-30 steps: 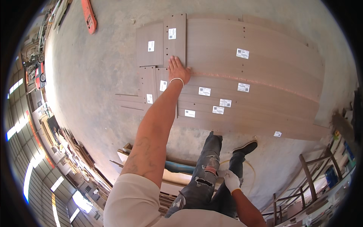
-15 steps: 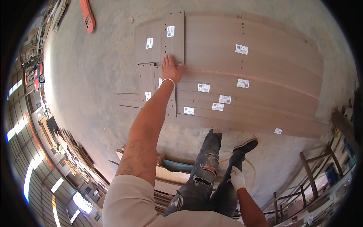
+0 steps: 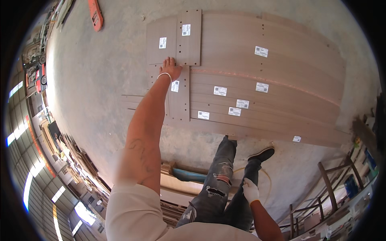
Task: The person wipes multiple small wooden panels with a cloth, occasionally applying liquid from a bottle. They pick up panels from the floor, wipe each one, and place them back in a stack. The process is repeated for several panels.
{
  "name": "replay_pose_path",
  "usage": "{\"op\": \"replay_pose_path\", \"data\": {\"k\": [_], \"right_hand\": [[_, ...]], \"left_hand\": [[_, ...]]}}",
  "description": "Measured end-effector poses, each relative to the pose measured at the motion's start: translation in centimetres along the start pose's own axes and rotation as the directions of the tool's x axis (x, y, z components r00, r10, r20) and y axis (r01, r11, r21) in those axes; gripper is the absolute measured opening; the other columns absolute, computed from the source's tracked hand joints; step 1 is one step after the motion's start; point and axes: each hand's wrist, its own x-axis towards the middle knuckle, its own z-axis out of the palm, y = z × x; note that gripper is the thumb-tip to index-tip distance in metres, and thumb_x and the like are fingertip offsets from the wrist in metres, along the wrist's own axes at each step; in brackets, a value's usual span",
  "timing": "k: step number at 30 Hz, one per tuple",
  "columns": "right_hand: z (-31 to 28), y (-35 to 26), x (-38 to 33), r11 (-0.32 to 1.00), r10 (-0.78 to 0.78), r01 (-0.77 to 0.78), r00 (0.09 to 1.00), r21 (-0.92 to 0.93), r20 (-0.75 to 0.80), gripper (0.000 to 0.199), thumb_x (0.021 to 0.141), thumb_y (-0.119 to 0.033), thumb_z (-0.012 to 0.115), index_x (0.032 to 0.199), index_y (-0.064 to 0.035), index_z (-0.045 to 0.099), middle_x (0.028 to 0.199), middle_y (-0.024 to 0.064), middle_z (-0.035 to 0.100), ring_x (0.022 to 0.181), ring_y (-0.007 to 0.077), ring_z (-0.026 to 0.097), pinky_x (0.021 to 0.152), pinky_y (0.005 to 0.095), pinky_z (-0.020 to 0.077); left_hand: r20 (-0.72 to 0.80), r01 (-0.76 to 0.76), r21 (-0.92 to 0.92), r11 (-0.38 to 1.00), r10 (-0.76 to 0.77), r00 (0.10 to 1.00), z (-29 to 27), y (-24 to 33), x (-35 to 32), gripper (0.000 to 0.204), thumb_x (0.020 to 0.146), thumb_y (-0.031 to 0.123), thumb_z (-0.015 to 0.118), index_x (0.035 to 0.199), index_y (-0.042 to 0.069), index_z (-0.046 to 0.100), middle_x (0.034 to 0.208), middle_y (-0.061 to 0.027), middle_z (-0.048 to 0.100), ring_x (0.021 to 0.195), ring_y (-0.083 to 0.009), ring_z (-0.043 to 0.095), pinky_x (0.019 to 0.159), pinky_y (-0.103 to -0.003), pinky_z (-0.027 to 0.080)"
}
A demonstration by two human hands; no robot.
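Bare and wearing a pale bracelet, my left hand [image 3: 171, 70] lies palm down with fingers extended at the seam between small brown panels. Its fingertips reach the lower edge of a squarish panel [image 3: 161, 56]. Beside that is a narrow panel [image 3: 189, 46] with holes along its edges. Under the palm and wrist is another drilled panel [image 3: 183, 98], partly covered by my arm. These rest on long brown boards [image 3: 297, 76] bearing white labels. My right hand [image 3: 251, 191], in a white glove, is against my trouser leg, fingers curled; whatever they grip, if anything, is hidden.
Stacked boards [image 3: 177, 184] lie behind my legs. A dark frame rack [image 3: 327, 188] stands at right. An orange-red long object [image 3: 95, 18] lies on the concrete floor at upper left, with a red vehicle [image 3: 41, 78] farther left. A thin hose [image 3: 268, 180] curves near my foot.
My left hand has slid left from the narrow drilled panel to the seam by the squarish panel. The view has shifted slightly. My right hand stays at my leg.
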Motion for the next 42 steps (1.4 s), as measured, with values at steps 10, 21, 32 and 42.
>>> {"op": "replay_pose_path", "data": {"k": [10,21,32,42], "right_hand": [[-3.3,-5.9,-2.4,0.974,-0.005,0.01,1.0,0.227,-0.023,0.042,0.099,-0.008,0.057,0.14,-0.0029,0.066,0.125,0.0159,0.075,0.116,0.0244,0.071,0.102,0.0327,0.0527],[-2.8,4.5,-6.3,0.875,-0.224,0.264,0.964,0.406,-0.145,0.044,0.1,-0.006,0.058,0.142,0.0026,0.062,0.127,0.0163,0.073,0.115,0.0213,0.069,0.103,0.0301,0.0506],[-13.0,19.3,-17.3,0.782,-0.232,0.404,0.895,0.474,-0.381,0.05,0.092,-0.012,0.059,0.14,0.0015,0.065,0.123,0.0138,0.075,0.112,0.0218,0.07,0.099,0.0325,0.0525],[-10.0,46.0,-24.0,0.494,0.337,0.246,0.83,0.834,-0.445,0.041,0.101,-0.028,0.058,0.13,-0.0029,0.071,0.111,0.0146,0.078,0.087,0.0224,0.074,0.077,0.0347,0.0584]], "left_hand": [[-0.067,-0.179,-0.001,0.984,0.179,0.982,6.8,-4.2,-9.7,0.067,0.102,0.04,0.055,0.159,0.008,0.041,0.17,-0.0157,0.034,0.157,-0.034,0.031,0.126,-0.052,0.03],[0.579,-0.577,-0.061,0.814,0.5,0.644,26.6,-9.7,-42.3,0.056,0.101,0.045,0.053,0.133,0.002,0.069,0.14,-0.0254,0.064,0.134,-0.0412,0.058,0.115,-0.046,0.046],[-0.017,-0.483,-0.416,0.771,0.524,0.851,15.5,15.6,-55.7,0.038,0.098,0.032,0.054,0.107,0.003,0.075,0.117,-0.0231,0.074,0.113,-0.0446,0.067,0.099,-0.051,0.053],[0.173,-0.761,-0.018,0.648,0.752,0.636,19.1,28.0,-60.5,0.041,0.094,0.031,0.054,0.11,0.002,0.078,0.116,-0.0256,0.074,0.112,-0.0436,0.069,0.102,-0.05,0.054]]}}
